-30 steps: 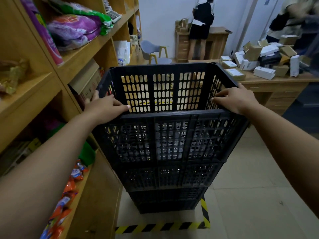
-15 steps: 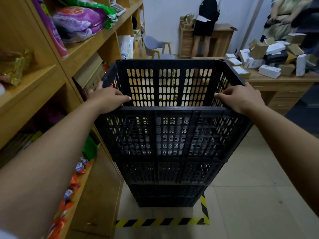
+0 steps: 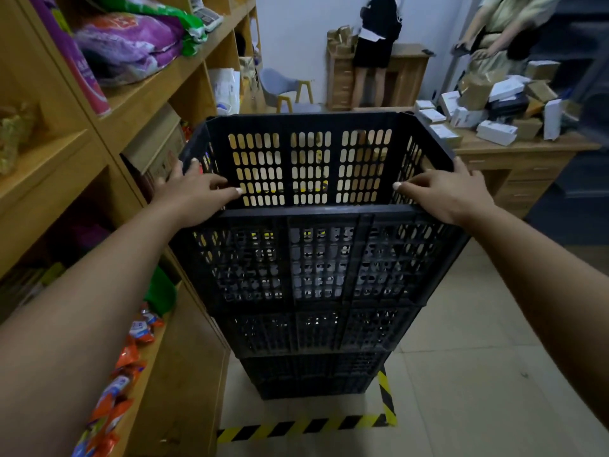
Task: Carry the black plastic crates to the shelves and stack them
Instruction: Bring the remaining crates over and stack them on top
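A stack of black plastic crates (image 3: pixel 313 338) stands on the floor beside the wooden shelves (image 3: pixel 138 103), inside a yellow-and-black taped floor marking (image 3: pixel 306 425). The top crate (image 3: pixel 316 258) is empty and sits level on the stack. My left hand (image 3: pixel 194 192) lies on its near-left rim corner, fingers spread over the edge. My right hand (image 3: pixel 445 192) rests on the near-right rim corner with its thumb along the rim. Both hands lie loosely on the crate rather than gripping tightly.
The shelves on the left hold purple and green bags (image 3: pixel 131 44), snack packets (image 3: pixel 125 364) and cardboard boxes. A wooden desk (image 3: pixel 514 150) piled with small boxes stands at the right. A person (image 3: pixel 375 44) stands at a cabinet at the back; another person (image 3: pixel 501 31) is at the far right.
The top crate has settled a little lower onto the stack. My hands have slid back along the rim toward the near corners and loosened.
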`<control>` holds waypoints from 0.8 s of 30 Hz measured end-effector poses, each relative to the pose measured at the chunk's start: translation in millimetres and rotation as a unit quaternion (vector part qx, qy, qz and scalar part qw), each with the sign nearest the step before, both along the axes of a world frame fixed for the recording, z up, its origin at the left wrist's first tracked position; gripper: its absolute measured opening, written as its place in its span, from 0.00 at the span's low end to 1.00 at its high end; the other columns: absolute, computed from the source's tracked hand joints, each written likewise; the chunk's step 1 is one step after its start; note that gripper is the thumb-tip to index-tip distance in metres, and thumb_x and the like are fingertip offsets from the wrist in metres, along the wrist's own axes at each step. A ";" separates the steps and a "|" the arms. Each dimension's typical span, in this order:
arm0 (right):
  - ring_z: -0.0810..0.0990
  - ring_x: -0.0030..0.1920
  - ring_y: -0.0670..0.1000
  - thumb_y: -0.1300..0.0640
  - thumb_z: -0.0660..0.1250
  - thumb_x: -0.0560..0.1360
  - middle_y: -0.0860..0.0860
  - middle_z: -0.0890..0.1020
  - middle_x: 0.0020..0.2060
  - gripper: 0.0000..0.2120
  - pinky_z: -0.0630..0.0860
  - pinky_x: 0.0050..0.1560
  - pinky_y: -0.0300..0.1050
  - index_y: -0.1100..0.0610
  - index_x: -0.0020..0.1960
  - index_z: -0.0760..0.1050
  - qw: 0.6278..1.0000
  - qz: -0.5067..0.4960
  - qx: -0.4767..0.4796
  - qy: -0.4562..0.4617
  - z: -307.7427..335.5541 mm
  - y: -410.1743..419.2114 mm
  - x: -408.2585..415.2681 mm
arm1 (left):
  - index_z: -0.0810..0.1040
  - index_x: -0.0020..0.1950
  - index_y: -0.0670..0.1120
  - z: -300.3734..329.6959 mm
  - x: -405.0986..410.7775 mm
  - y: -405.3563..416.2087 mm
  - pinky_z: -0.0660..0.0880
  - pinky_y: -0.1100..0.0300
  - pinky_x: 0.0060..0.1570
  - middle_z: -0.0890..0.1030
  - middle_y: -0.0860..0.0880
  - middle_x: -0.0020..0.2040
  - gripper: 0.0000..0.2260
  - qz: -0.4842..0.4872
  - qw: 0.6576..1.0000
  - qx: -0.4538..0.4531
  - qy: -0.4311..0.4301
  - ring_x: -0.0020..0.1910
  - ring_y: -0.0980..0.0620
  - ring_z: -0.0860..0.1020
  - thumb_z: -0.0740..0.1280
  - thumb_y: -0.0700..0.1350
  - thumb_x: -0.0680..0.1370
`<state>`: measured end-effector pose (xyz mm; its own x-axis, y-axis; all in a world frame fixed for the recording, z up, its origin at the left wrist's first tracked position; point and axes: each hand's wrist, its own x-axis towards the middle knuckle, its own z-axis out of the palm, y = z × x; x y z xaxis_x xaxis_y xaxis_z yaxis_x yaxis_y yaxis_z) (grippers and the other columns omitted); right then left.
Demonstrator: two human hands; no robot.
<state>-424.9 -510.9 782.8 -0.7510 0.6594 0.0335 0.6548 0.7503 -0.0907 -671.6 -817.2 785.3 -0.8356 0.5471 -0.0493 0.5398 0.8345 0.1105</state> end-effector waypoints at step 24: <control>0.49 0.77 0.59 0.29 0.47 0.74 0.57 0.68 0.72 0.33 0.50 0.73 0.64 0.45 0.68 0.73 0.999 -0.030 -0.016 -0.022 5.3 5.8 -7.1 | 0.61 0.74 0.59 1.0 -4.6 9.8 0.46 0.39 0.72 0.46 0.44 0.79 0.33 0.007 1.000 -0.016 -0.001 0.77 0.42 0.44 0.51 0.72 0.73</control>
<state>-432.0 -505.2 788.1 -0.7106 0.7033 -0.0201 0.7021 0.7070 -0.0847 -676.2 -807.4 786.2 -0.8432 0.5333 -0.0677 0.5278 0.8452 0.0841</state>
